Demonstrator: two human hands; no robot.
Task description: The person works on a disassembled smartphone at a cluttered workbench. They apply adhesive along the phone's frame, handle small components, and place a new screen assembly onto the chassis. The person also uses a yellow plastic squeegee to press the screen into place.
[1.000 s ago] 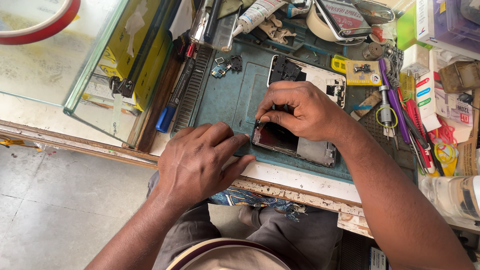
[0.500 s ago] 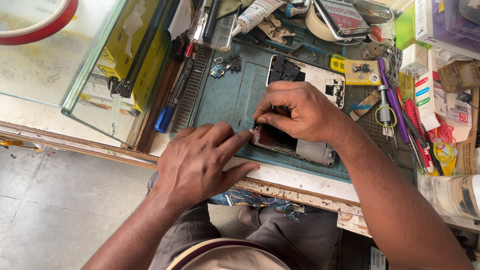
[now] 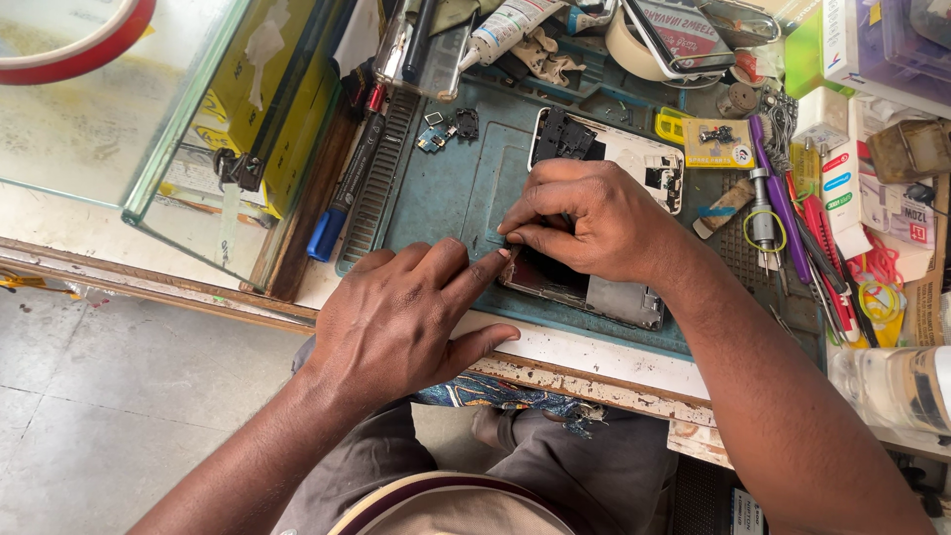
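Note:
An opened phone [image 3: 619,297] lies face down on a teal work mat [image 3: 451,193], its back shell and black inner parts showing at the top [image 3: 634,154]. My right hand [image 3: 594,218] covers the phone's middle, thumb and forefinger pinched on something small at its left edge; what they pinch is hidden. My left hand [image 3: 401,317] rests at the bench's front edge, its forefinger stretched out and touching the phone's lower left corner.
Small loose phone parts [image 3: 448,129] lie on the mat's upper left. A blue-capped pen [image 3: 342,203] lies along the mat's left side beside a glass case [image 3: 188,139]. Tweezers, screwdrivers and pens [image 3: 792,228] crowd the right. A glue tube [image 3: 505,25] and tape roll [image 3: 634,45] sit behind.
My left forefinger has stretched out to the phone's lower left corner. My right hand has shifted slightly, its fingers still pinched at the phone's left edge.

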